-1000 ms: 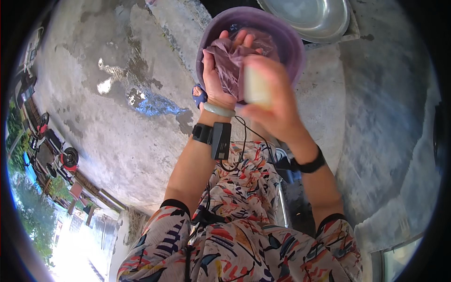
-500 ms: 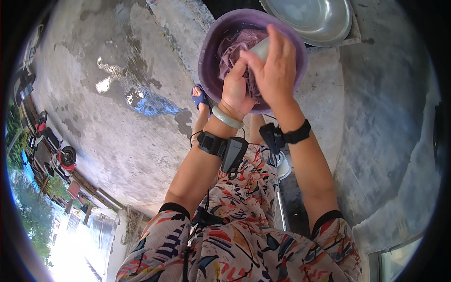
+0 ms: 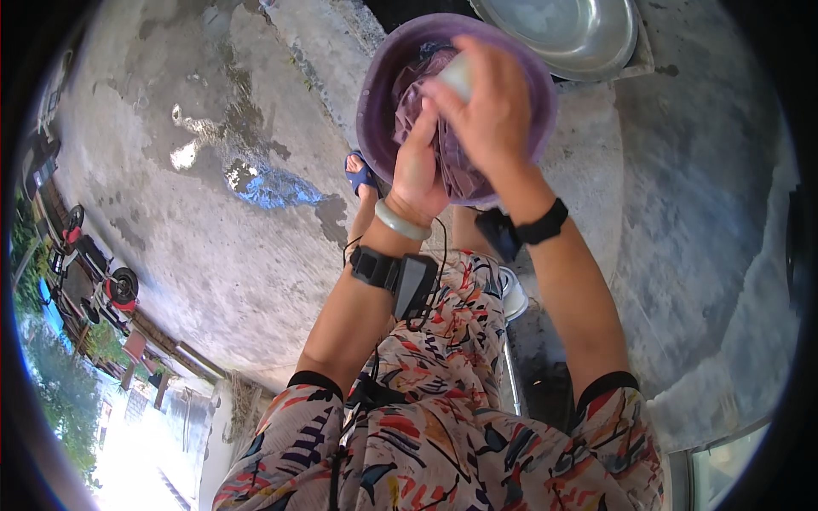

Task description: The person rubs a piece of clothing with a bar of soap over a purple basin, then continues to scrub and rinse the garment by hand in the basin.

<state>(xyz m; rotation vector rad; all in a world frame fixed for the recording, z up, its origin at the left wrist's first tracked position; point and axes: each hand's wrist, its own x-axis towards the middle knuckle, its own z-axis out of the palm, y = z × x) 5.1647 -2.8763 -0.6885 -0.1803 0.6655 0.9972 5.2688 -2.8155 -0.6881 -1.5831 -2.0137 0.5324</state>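
A purple plastic basin [image 3: 372, 106] holds a crumpled mauve cloth [image 3: 411, 109], with some dark wet fabric near its far side. My left hand [image 3: 417, 175] is closed on the cloth at the basin's near side; its thumb lies on top and its other fingers are hidden under the folds. Over the cloth, my right hand [image 3: 496, 111], slightly blurred, grips a pale whitish-green bar of soap [image 3: 457, 77]. The soap shows between its thumb and fingers and appears to be against or just above the fabric.
A shiny metal basin [image 3: 569, 34] stands at the far right, beside the purple one. Wet patches and a puddle [image 3: 273, 183] mark the concrete floor on the left. A white round object [image 3: 513, 298] is low beside my legs. A red and black motorbike [image 3: 115, 285] stands at the far left.
My right hand has shifted a little to the left and away from me with the soap. My left hand has moved slightly nearer and left, with more cloth showing between the hands.
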